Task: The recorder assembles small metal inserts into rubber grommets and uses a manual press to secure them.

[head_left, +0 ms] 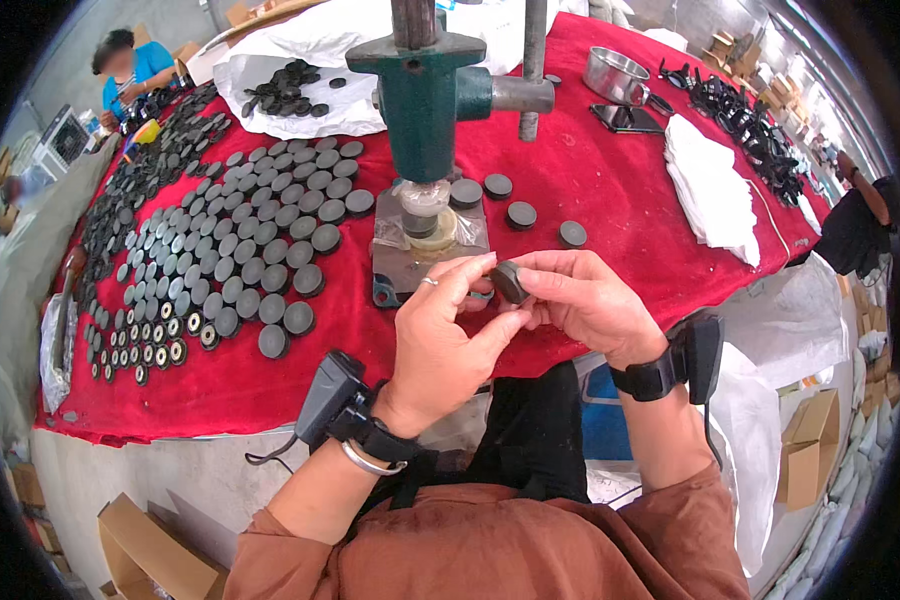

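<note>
Both my hands hold one small dark round cap [510, 281] in front of me, just below the green press [425, 95]. My left hand [440, 335] pinches it from the left with thumb and forefinger; a ring is on one finger. My right hand [580, 300] grips its right side. A similar dark piece sits in the press's fixture [422, 222] on the grey base plate. Each wrist carries a black strapped device.
Rows of dark round caps [240, 250] cover the red cloth [610, 200] at left, and three lie right of the press. White cloths [710, 185], a metal bowl [615, 72], a phone and black parts lie at right. Another person sits at far left; cardboard boxes stand below.
</note>
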Available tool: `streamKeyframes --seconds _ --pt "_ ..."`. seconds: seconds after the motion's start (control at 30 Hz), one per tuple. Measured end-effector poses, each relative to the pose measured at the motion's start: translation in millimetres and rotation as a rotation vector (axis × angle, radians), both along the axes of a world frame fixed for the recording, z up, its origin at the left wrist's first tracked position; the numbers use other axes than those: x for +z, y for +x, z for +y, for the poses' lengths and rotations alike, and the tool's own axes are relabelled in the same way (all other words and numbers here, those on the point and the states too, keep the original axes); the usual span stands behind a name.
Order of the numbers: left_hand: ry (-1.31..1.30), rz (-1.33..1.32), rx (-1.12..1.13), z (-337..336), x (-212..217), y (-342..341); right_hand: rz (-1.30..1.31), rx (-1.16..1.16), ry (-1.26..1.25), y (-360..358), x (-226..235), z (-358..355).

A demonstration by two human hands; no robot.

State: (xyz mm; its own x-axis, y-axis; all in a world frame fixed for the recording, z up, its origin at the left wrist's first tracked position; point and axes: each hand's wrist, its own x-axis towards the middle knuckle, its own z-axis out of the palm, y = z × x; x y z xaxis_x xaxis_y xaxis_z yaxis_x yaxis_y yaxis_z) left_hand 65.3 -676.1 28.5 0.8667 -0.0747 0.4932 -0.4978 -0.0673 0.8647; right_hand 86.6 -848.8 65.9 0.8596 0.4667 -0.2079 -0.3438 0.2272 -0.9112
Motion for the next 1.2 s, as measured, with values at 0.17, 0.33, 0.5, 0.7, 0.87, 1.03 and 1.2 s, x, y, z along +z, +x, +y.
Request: streamKeyframes --seconds 0.17,0.33,0.5,0.7,0.87,1.03,1.2 --pt "0.050 -0.027 0.046 -1.3 -2.0 -5.1 -0.035 -0.035 -0.039 -8.7 -6.5 2.2" --pt "-0.312 0.278 -0.109 -1.9 1.3 -3.7 -0.372 -0.362 -0.372 -31.2 -2.1 11.5" --pt "-0.773 0.622 -0.330 2.1 5.6 -0.2 -1.458 -0.659 -1.012 -47.7 4.7 22.4" --pt "-0.874 0.546 -0.411 6.6 10.0 0.7 -1.339 -0.642 -1.628 -55.6 -39.4 -19.5" --pt "-0.883 0.573 -0.436 6.8 6.9 -0.6 -1.296 -0.674 -1.699 -62.4 -43.2 -31.1" --pt "-0.884 0.589 -0.446 4.2 6.0 -2.6 -1.339 -0.700 -1.460 -58.6 -22.4 -7.1" --pt "-0.938 0.629 -0.500 2.9 1.4 -4.4 -1.554 -0.611 -1.403 -52.4 -8.8 13.2"
